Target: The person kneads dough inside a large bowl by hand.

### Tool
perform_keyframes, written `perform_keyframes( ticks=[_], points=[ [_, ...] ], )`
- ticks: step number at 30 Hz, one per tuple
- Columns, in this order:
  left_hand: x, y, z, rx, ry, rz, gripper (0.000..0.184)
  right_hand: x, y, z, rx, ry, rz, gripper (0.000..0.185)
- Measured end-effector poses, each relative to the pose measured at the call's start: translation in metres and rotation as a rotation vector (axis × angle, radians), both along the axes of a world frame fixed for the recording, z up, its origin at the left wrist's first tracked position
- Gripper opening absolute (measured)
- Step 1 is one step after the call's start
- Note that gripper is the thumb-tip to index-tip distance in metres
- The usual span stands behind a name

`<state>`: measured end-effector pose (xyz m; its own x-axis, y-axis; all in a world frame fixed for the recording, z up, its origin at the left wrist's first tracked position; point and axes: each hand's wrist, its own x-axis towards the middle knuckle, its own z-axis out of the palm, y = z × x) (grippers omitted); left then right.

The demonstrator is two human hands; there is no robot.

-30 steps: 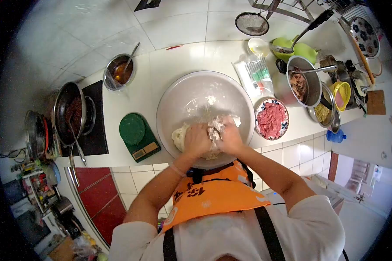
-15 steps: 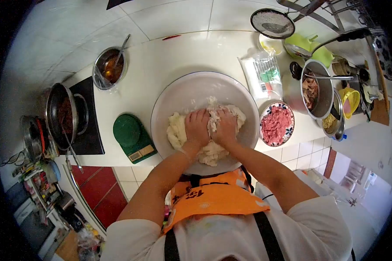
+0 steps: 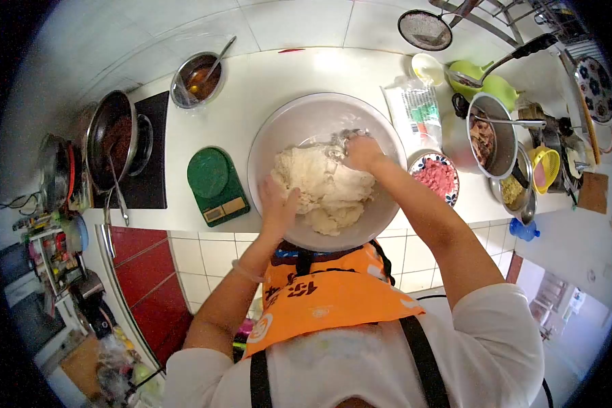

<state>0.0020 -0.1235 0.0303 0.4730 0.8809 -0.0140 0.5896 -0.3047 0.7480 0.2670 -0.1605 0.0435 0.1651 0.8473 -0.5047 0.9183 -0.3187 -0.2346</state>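
Observation:
A large pale bowl (image 3: pixel 265 136) stands at the counter's front edge, with a lumpy mass of whitish dough (image 3: pixel 319 178) in it. My left hand (image 3: pixel 277 204) is at the bowl's lower left side, fingers apart, its thumb beside the dough's left edge. Farther up on the right, my right hand (image 3: pixel 360 149) reaches into the bowl at the dough's upper right edge. Its fingers are bent down and partly hidden, with a floury patch around the fingertips; what they hold, if anything, cannot be made out.
A green scale (image 3: pixel 214 187) stands left of the bowl. A pan (image 3: pixel 112 139) and a sauce bowl (image 3: pixel 197 80) are farther left. On the right are a plate of minced meat (image 3: pixel 436 178), a plastic packet (image 3: pixel 415 115) and a metal pot (image 3: pixel 506 143).
My hands have moved apart from the middle of the dough, the left toward the lower left and the right toward the upper right. More of the dough shows. The view has shifted.

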Motion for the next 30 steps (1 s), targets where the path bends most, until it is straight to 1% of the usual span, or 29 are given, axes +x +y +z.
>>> perform_keyframes(
  ticks=[1,3,4,5,6,7,9,10,11,12,13,14,15,16,17,18,19,20,21,22,23,24,25,26,27,28,29,30],
  points=[
    [-0.003,-0.005,0.008,-0.055,0.016,0.023,0.056,-0.003,0.0,-0.006,0.007,-0.003,0.005,0.077],
    [0.016,-0.014,0.019,-0.544,-0.119,0.335,0.057,-0.005,-0.001,-0.016,-0.041,-0.021,-0.061,0.077],
    [0.019,-0.013,0.0,-0.541,-0.127,0.331,0.057,-0.006,-0.004,-0.027,-0.037,-0.029,-0.064,0.077],
    [0.025,-0.01,-0.034,-0.612,-0.331,0.417,0.057,-0.006,-0.006,-0.04,-0.04,0.053,-0.179,0.074],
    [0.032,-0.004,-0.053,-0.683,-0.534,0.502,0.057,-0.006,-0.01,-0.052,-0.044,0.137,-0.293,0.072],
    [0.04,0.006,-0.05,-0.681,-0.539,0.497,0.057,-0.006,-0.013,-0.056,-0.039,0.132,-0.295,0.072],
    [0.058,0.026,-0.041,-0.641,-0.429,0.342,0.049,-0.009,-0.033,-0.07,0.013,0.364,-0.425,0.063],
    [0.074,0.035,-0.029,-0.646,-0.437,0.335,0.049,-0.006,-0.058,-0.111,0.016,0.651,-0.647,0.058],
    [0.091,0.044,-0.014,-0.499,-0.26,0.166,0.047,-0.004,-0.081,-0.15,0.028,0.918,-0.889,0.054],
    [0.104,0.051,-0.008,-0.349,-0.083,-0.003,0.046,-0.002,-0.105,-0.169,-0.085,1.224,-1.107,0.054],
    [0.114,0.059,-0.011,-0.354,-0.09,-0.012,0.046,-0.009,-0.12,-0.172,-0.079,1.215,-1.117,0.054],
    [0.121,0.066,-0.016,-0.439,-0.119,-0.15,0.045,-0.018,-0.133,-0.174,0.029,1.131,-1.097,0.052],
    [0.126,0.072,-0.02,-0.522,-0.146,-0.287,0.044,-0.02,-0.131,-0.15,0.03,1.124,-1.062,0.05],
    [0.125,0.074,-0.019,-0.525,-0.143,-0.293,0.044,-0.022,-0.128,-0.123,0.031,1.117,-1.028,0.049],
    [0.123,0.075,-0.013,-0.209,-0.1,-0.297,0.045,-0.021,-0.108,-0.086,0.034,1.121,-1.035,0.049],
    [0.122,0.078,-0.011,0.108,-0.058,-0.297,0.046,-0.012,-0.085,-0.068,0.098,0.731,-0.942,0.047],
    [0.125,0.082,-0.022,0.108,-0.053,-0.305,0.046,-0.003,-0.063,-0.05,0.1,0.321,-0.877,0.049],
    [0.128,0.086,-0.042,-0.13,0.049,-0.25,0.049,0.002,-0.047,-0.045,0.128,0.189,-0.921,0.045],
    [0.132,0.091,-0.053,-0.366,0.148,-0.188,0.052,0.004,-0.034,-0.049,0.184,0.184,-0.976,0.042],
    [0.137,0.092,-0.052,-0.364,0.149,-0.188,0.052,0.0,-0.022,-0.052,0.292,0.347,-1.055,0.039],
    [0.144,0.091,-0.05,-0.432,0.136,-0.17,0.055,-0.002,-0.011,-0.054,0.403,0.624,-1.167,0.035],
    [0.144,0.09,-0.058,-0.469,0.131,-0.16,0.057,-0.003,-0.003,-0.051,0.427,0.975,-1.301,0.032],
    [0.145,0.089,-0.065,-0.504,0.126,-0.15,0.058,-0.002,0.002,-0.051,0.376,1.243,-1.404,0.029],
    [0.143,0.09,-0.093,-0.882,-0.157,-0.006,0.059,0.004,0.005,-0.069,0.227,1.443,-1.457,0.03],
    [0.143,0.095,-0.086,-1.062,-0.314,0.06,0.059,0.007,0.003,-0.066,0.236,1.444,-1.446,0.03],
    [0.143,0.099,-0.079,-1.237,-0.462,0.145,0.059,0.001,-0.008,-0.063,0.32,1.409,-1.344,0.029],
    [0.136,0.101,-0.03,-1.361,-0.409,0.151,0.059,-0.011,-0.024,-0.061,0.393,1.372,-1.247,0.029],
    [0.129,0.101,-0.003,-1.483,-0.354,0.159,0.059,-0.021,-0.035,-0.058,0.472,1.222,-1.044,0.029]
  ],
)
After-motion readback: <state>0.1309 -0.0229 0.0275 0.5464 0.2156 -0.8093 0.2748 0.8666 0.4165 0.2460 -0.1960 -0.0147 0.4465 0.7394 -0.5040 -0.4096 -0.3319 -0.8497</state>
